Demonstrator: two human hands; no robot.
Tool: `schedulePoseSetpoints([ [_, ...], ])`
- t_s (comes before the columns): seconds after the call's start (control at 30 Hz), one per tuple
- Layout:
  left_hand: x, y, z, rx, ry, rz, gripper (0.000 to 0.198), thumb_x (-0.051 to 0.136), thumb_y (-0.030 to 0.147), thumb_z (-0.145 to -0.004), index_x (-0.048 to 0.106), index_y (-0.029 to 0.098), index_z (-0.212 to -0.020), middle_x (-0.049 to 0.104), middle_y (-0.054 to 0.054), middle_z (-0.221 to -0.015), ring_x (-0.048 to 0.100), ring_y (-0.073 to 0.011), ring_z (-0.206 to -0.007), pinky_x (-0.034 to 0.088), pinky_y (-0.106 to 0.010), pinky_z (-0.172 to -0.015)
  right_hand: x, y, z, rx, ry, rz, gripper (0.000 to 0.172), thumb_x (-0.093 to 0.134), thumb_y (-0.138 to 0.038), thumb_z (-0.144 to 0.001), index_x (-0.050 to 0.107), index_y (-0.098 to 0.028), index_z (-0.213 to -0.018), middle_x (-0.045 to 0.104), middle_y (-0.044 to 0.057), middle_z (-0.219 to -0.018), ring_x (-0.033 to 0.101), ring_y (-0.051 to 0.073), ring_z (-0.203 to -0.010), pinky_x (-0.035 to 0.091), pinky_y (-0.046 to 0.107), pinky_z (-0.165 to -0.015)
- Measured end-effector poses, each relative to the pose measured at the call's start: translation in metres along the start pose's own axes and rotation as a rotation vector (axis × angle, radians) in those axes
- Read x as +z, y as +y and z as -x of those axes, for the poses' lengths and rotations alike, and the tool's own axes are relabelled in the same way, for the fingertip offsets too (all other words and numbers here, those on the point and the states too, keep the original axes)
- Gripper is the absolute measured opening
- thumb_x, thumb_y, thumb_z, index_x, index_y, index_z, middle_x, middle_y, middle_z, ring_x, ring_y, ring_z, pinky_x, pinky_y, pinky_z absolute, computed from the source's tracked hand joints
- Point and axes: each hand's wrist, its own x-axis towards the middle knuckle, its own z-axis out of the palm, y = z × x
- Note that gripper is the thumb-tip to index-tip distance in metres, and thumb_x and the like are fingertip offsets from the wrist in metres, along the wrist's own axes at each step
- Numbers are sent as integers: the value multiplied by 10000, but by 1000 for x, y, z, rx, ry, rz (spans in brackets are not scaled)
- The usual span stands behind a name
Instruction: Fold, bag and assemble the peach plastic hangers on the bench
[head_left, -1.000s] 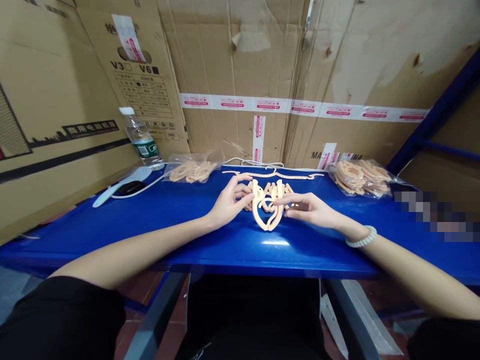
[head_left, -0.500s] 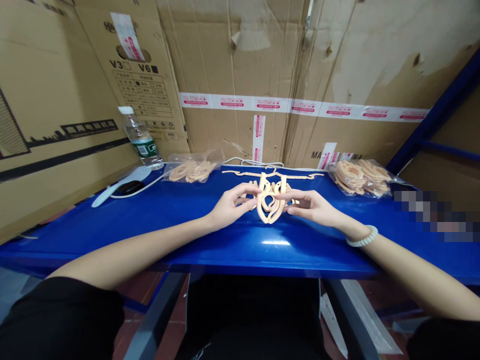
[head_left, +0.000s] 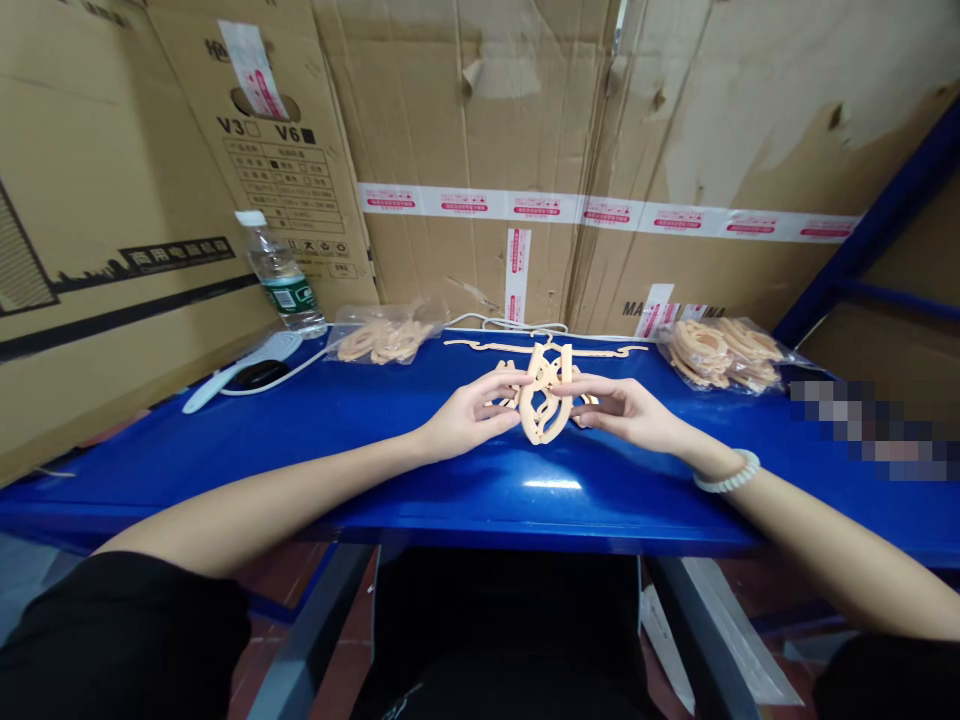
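My left hand pinches one arm of a peach-coloured folding hanger from the left. From the other side, my right hand grips its other arm, with the fingers along it. The hanger is held above the tabletop, its two arms folded down into a pointed loop. Behind it, partly hidden by my hands, lie more folded hangers. Farther back an unfolded hanger of the same colour lies spread flat.
Clear bags of folded hangers lie at the back left and back right of the blue table. A water bottle, a pale blue brush-like tool and a white cable are on the left. Cardboard walls the back.
The two arms of the held hanger have come slightly closer together. My left hand has shifted a little to the right; my right hand has hardly moved.
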Motion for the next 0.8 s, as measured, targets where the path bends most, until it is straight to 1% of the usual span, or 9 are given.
schedulePoseSetpoints([
  [0.13, -1, 1, -1, -15, 25, 19, 447, 725, 254, -891, 629, 226, -1327, 547, -128, -1432, 628, -252, -1196, 567, -424, -1019, -1, -1, 1, 15, 17, -3, 425, 776, -368, -883, 715, -277, -1294, 647, 82, -1408, 648, 276, -1227, 549, 468, -1048],
  [0.23, -1, 1, -1, -25, 26, 29, 460, 731, 247, -886, 623, 230, -1333, 564, -127, -1416, 637, -247, -1179, 576, -422, -1006, -1, -4, 1, -2, 4, 25, 419, 776, -354, -883, 715, -273, -1289, 664, 90, -1379, 667, 272, -1193, 557, 471, -1038],
  [0.33, 1, 2, 0, -41, -26, 56, 496, 733, 227, -883, 610, 241, -1362, 581, -128, -1414, 624, -259, -1234, 562, -429, -1037, 0, -6, 1, -20, -14, 68, 418, 774, -362, -882, 717, -275, -1287, 673, 87, -1365, 668, 271, -1193, 548, 482, -1050],
  [0.43, 4, 3, 2, -18, -93, 60, 598, 747, 194, -862, 571, 264, -1429, 570, -136, -1450, 600, -286, -1296, 547, -457, -1068, 0, -7, 1, -8, -14, 96, 447, 782, -395, -871, 715, -271, -1295, 694, 92, -1334, 671, 278, -1189, 535, 502, -1063],
  [0.6, 4, 0, 3, 49, -135, -25, 772, 740, 170, -856, 438, 338, -1546, 428, -116, -1605, 482, -333, -1429, 531, -494, -1090, -1, -6, 2, 7, -33, 94, 468, 765, -412, -888, 696, -274, -1330, 686, 99, -1350, 665, 278, -1208, 525, 499, -1071],
  [0.7, 1, -3, 3, 80, -155, -80, 788, 730, 177, -869, 405, 359, -1563, 360, -106, -1649, 421, -342, -1475, 513, -502, -1109, -3, -5, 2, 8, -46, 87, 478, 769, -406, -887, 688, -287, -1342, 672, 98, -1375, 658, 279, -1219, 515, 500, -1080],
  [0.8, -1, -6, 3, 95, -168, -122, 796, 734, 175, -862, 405, 356, -1564, 312, -112, -1670, 383, -349, -1497, 501, -512, -1119, -4, -6, 3, 27, -70, 78, 498, 772, -403, -884, 677, -290, -1360, 647, 98, -1413, 630, 288, -1259, 512, 497, -1082],
])
